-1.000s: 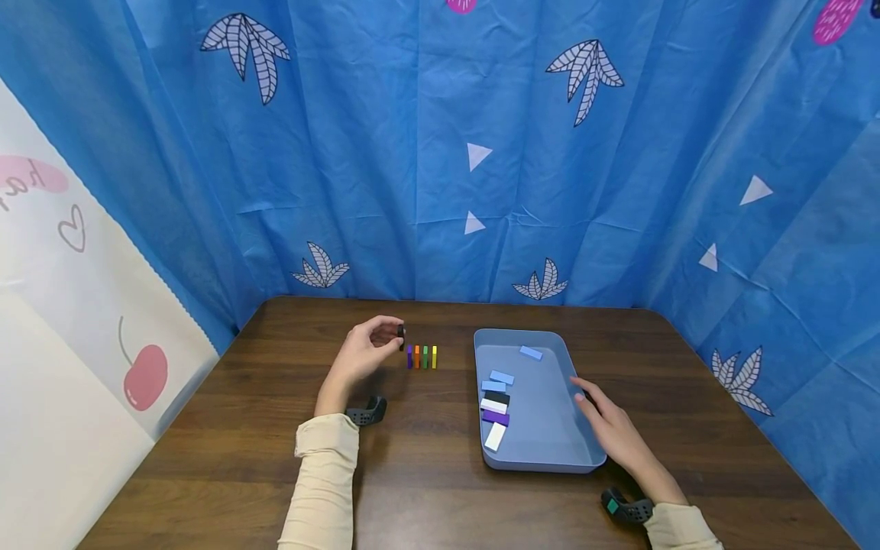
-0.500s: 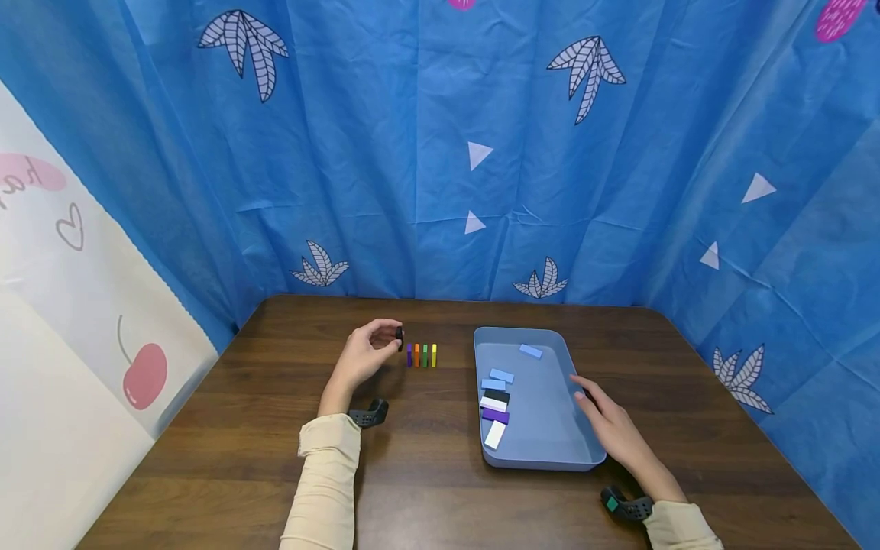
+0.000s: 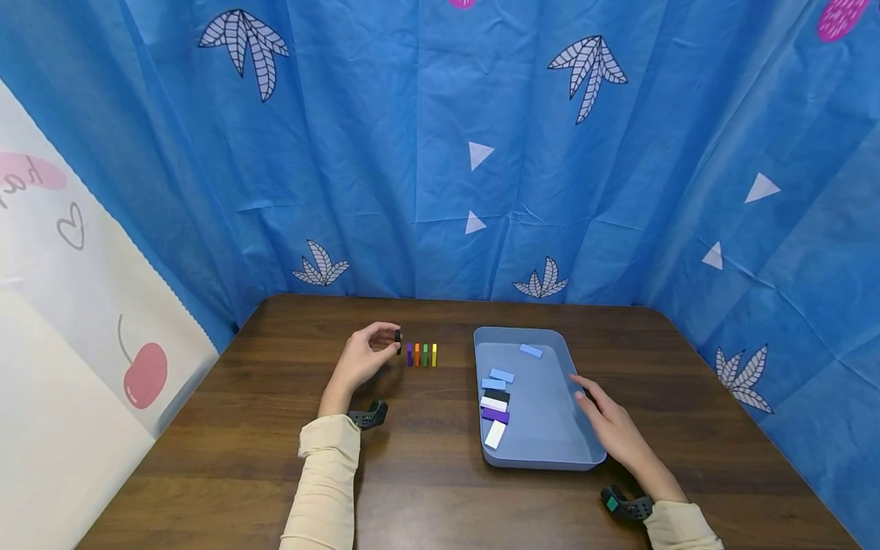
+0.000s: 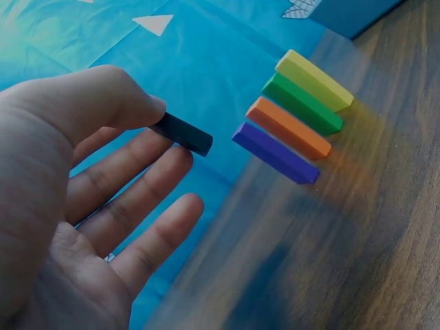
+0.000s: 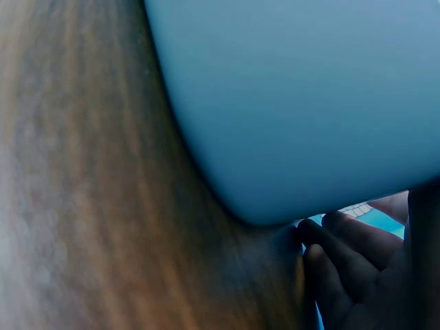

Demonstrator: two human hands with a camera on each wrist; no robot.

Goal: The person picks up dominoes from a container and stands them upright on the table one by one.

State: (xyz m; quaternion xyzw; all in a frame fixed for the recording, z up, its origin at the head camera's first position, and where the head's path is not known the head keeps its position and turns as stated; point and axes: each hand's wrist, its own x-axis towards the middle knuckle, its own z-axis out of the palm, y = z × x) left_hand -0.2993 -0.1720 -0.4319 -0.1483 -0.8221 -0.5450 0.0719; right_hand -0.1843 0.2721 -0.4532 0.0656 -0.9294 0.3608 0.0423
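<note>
Pinching a black block (image 3: 398, 342), the left hand (image 3: 360, 359) hovers beside four standing blocks (image 3: 425, 355) in the head view; seven loose blocks (image 3: 495, 416) lie in the tray (image 3: 550, 435), right hand (image 3: 608, 424) at its rim, fingers relaxed. Left wrist: four up, black not yet set down, clear of purple (image 4: 275, 152)! Right wrist: fingers by the tray, contact unclear.

1. The left hand's (image 3: 359, 359) fingertips have dropped slightly in the head view and drawn back a touch.
2. The black block (image 3: 398, 342) between them has sunk too, leaving a wider gap to the purple block (image 3: 409, 355) just beyond the fingertips.
3. Behind the fingers, the left sleeve (image 3: 323, 481) has shifted slightly rightward.
</note>
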